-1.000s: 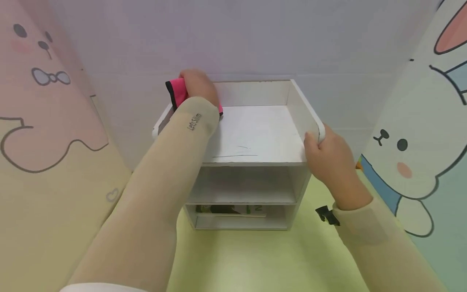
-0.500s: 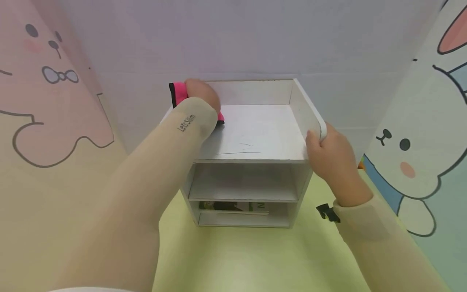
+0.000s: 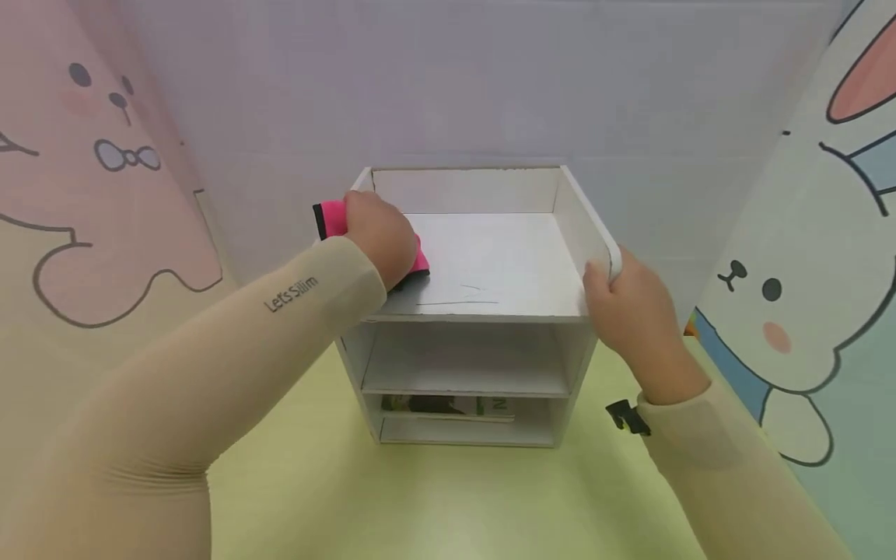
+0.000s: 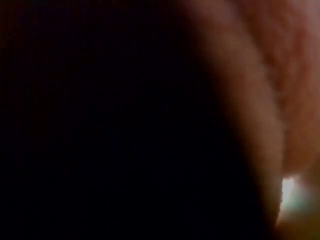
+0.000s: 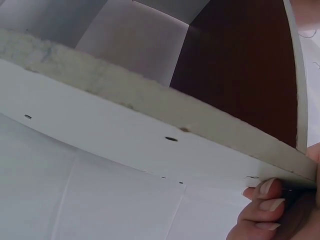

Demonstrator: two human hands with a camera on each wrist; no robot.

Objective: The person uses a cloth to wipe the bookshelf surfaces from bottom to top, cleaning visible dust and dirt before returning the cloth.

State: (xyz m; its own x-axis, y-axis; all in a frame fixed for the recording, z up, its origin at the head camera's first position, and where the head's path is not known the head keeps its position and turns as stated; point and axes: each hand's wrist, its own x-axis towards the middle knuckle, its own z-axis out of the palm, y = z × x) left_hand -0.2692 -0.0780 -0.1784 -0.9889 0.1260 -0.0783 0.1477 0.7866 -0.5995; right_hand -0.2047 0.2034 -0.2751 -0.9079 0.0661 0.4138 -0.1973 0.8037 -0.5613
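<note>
1. Cloth (image 3: pixel 334 218), bright pink with a black border, showed in the head view at the left end of the top tier of a white shelf unit (image 3: pixel 490 249), near the front. The left hand (image 3: pixel 381 237) was bunched over it and appeared to grip it, though its fingertips were hidden. The right hand (image 3: pixel 633 311) grasped the front end of the right wall, thumb on the inner side.

2. Farther down the same view, the middle compartment (image 3: pixel 469 358) and the booklet (image 3: pixel 448 405) in the bottom one lay apart from the cloth. With the cloth in hand on the top tier, the work looked under way rather than finished. Dark lines (image 3: pixel 458 302) near the front edge remained visible; how much surface had been covered could not be told.

3. The left wrist view was mostly black, with blurred skin along the right; neither grip nor cloth could be made out.

4. In the right wrist view, curled fingers (image 5: pixel 267 205) held the board's end at lower right, steadying it, presumably. No cloth was discernible there.
</note>
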